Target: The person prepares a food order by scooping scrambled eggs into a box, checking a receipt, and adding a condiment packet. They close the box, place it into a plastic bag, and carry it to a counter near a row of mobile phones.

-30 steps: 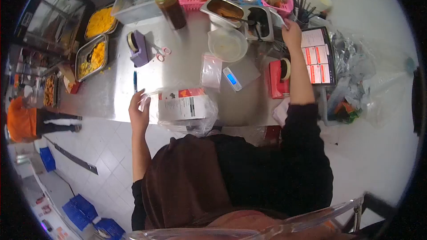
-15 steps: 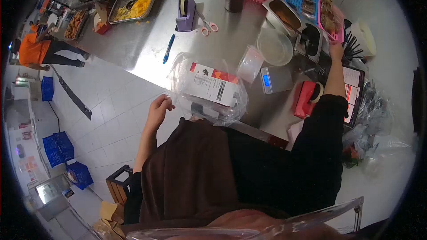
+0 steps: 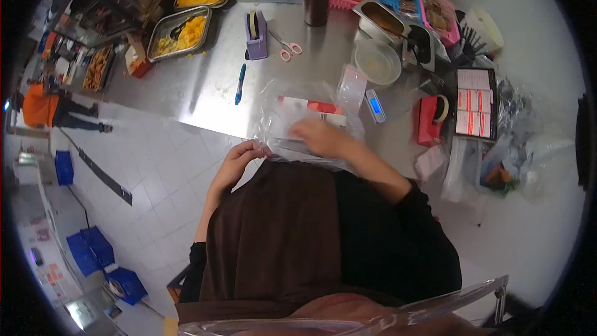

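Observation:
A clear plastic bag (image 3: 356, 126) lies at the near edge of the steel counter, with a white and red printed label (image 3: 311, 107) showing in it. My left hand (image 3: 244, 153) pinches the bag's near left edge between thumb and fingers. Over the middle of the bag is my right hand (image 3: 324, 139), slightly blurred, its fingers drawn together and pointing left. Whatever they hold, if anything, is hidden. Part of the label is covered by this hand. A small scale (image 3: 375, 106) with a lit blue display sits just right of the bag, near a clear packet (image 3: 352, 87).
Beyond the bag are a blue pen (image 3: 240, 84), a purple tape dispenser (image 3: 255, 46), scissors (image 3: 288, 48) and a sauce bottle (image 3: 316, 0). A red tape dispenser (image 3: 428, 126) stands right. Trays of yellow food (image 3: 180, 36) sit back left. A person in orange (image 3: 41, 107) stands far left.
My right hand has come from the containers at the far right to above the bag. My left hand has moved right and now grips the bag's edge. The view has shifted slightly.

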Motion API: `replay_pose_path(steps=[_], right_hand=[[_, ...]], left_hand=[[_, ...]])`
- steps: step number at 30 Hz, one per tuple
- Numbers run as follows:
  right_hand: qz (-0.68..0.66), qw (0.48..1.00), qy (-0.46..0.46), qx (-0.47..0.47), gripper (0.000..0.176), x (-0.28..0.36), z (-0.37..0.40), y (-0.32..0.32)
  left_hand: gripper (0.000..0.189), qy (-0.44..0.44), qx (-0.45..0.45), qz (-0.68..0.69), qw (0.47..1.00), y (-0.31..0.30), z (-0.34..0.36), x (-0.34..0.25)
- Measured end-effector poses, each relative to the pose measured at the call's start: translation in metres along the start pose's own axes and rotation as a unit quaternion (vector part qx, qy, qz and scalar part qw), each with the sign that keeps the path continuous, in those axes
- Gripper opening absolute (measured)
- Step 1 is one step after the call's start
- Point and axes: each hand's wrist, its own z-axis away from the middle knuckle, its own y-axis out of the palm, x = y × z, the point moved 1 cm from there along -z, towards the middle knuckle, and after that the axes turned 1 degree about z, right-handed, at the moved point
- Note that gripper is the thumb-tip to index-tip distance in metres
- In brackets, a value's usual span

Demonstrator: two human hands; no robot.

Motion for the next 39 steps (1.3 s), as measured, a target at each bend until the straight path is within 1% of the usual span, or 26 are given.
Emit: replay_pose_path(steps=[2, 4, 6, 8, 11, 14, 15, 17, 19, 20, 21, 23, 24, 25, 26, 27, 28, 29, 30, 31, 33, 34, 35, 36, 37, 39], right_hand=[[-0.072, 0.967, 0.190, 0.153, 0.028, 0.009, -0.014, 0.034], [-0.076, 0.938, 0.286, 0.180, 0.030, 0.013, -0.008, 0.047], [-0.053, 0.913, 0.348, 0.203, 0.032, 0.005, -0.001, 0.055], [0.000, 0.897, 0.380, 0.225, 0.033, -0.010, 0.014, 0.056], [0.006, 0.934, 0.317, 0.162, 0.032, 0.012, 0.027, 0.031], [0.121, 0.945, 0.291, 0.084, 0.032, 0.034, 0.036, 0.018], [0.200, 0.944, 0.263, -0.017, 0.030, 0.051, 0.035, 0.008], [0.351, 0.892, 0.191, -0.213, 0.027, 0.083, 0.031, -0.013], [0.458, 0.763, 0.342, -0.302, 0.026, 0.079, 0.046, -0.007], [0.436, 0.747, 0.415, -0.281, 0.026, 0.070, 0.061, -0.005], [0.414, 0.726, 0.487, -0.253, 0.026, 0.062, 0.076, -0.002], [0.210, 0.761, 0.609, -0.073, 0.026, 0.034, 0.112, -0.013], [0.166, 0.789, 0.573, -0.148, 0.025, 0.031, 0.116, -0.027], [0.120, 0.809, 0.531, -0.223, 0.024, 0.027, 0.117, -0.043], [0.071, 0.821, 0.484, -0.296, 0.023, 0.022, 0.117, -0.057], [-0.063, 0.814, 0.442, -0.373, 0.020, 0.029, 0.105, -0.076], [-0.195, 0.786, 0.387, -0.441, 0.017, 0.046, 0.086, -0.098], [-0.330, 0.773, 0.283, -0.462, 0.017, 0.059, 0.069, -0.118], [-0.454, 0.738, 0.169, -0.469, 0.018, 0.074, 0.052, -0.132], [-0.454, 0.740, 0.178, -0.463, 0.021, 0.088, 0.033, -0.135], [-0.457, 0.743, 0.199, -0.447, 0.030, 0.110, 0.001, -0.134], [-0.393, 0.803, 0.223, -0.388, 0.033, 0.119, 0.000, -0.135], [-0.324, 0.854, 0.244, -0.325, 0.037, 0.127, 0.000, -0.135], [-0.250, 0.895, 0.262, -0.259, 0.042, 0.130, 0.003, -0.136], [-0.181, 0.887, 0.245, -0.348, 0.047, 0.127, 0.009, -0.146], [-0.182, 0.867, 0.230, -0.402, 0.046, 0.119, 0.010, -0.146]], left_hand=[[0.018, 0.026, 0.029, 0.036, 0.999, -0.007, 0.004, -0.015], [0.017, 0.046, 0.057, 0.032, 0.997, -0.013, 0.004, -0.021], [0.016, 0.063, 0.083, -0.012, 0.995, -0.016, 0.005, -0.023], [0.013, 0.018, 0.086, 0.002, 0.996, -0.017, 0.007, -0.026], [0.011, -0.011, 0.126, -0.045, 0.991, -0.028, -0.001, -0.024], [0.025, 0.038, 0.081, -0.265, 0.960, -0.036, -0.011, -0.034], [0.032, 0.103, 0.017, -0.318, 0.943, -0.037, -0.015, -0.035], [0.046, 0.229, -0.115, -0.408, 0.876, -0.030, -0.023, -0.037], [0.055, 0.315, -0.124, -0.459, 0.821, -0.016, -0.036, -0.042], [0.060, 0.356, -0.130, -0.481, 0.790, -0.011, -0.042, -0.045], [0.047, 0.364, -0.107, -0.495, 0.782, -0.010, -0.050, -0.044], [0.038, 0.338, -0.030, -0.439, 0.832, -0.021, -0.077, -0.024], [0.033, 0.324, 0.010, -0.410, 0.853, -0.025, -0.086, -0.019], [0.018, 0.341, 0.016, -0.328, 0.881, -0.026, -0.081, -0.038], [0.018, 0.316, 0.046, -0.211, 0.924, -0.030, -0.079, -0.052], [0.018, 0.283, 0.076, -0.092, 0.952, -0.038, -0.077, -0.063], [0.018, 0.244, 0.104, 0.028, 0.964, -0.042, -0.073, -0.074], [0.022, 0.265, 0.128, 0.102, 0.950, -0.042, -0.067, -0.086], [0.027, 0.284, 0.150, 0.175, 0.931, -0.043, -0.061, -0.100], [0.046, 0.279, 0.198, 0.225, 0.912, -0.040, -0.048, -0.118], [0.055, 0.300, 0.205, 0.214, 0.907, -0.028, -0.037, -0.127], [0.060, 0.311, 0.207, 0.208, 0.904, -0.025, -0.034, -0.128], [0.072, 0.281, 0.210, 0.185, 0.918, -0.025, -0.032, -0.128], [0.074, 0.299, 0.191, 0.171, 0.919, -0.024, -0.027, -0.127], [0.077, 0.316, 0.172, 0.158, 0.919, -0.023, -0.022, -0.124], [0.084, 0.336, 0.129, 0.174, 0.916, -0.024, -0.018, -0.120]])
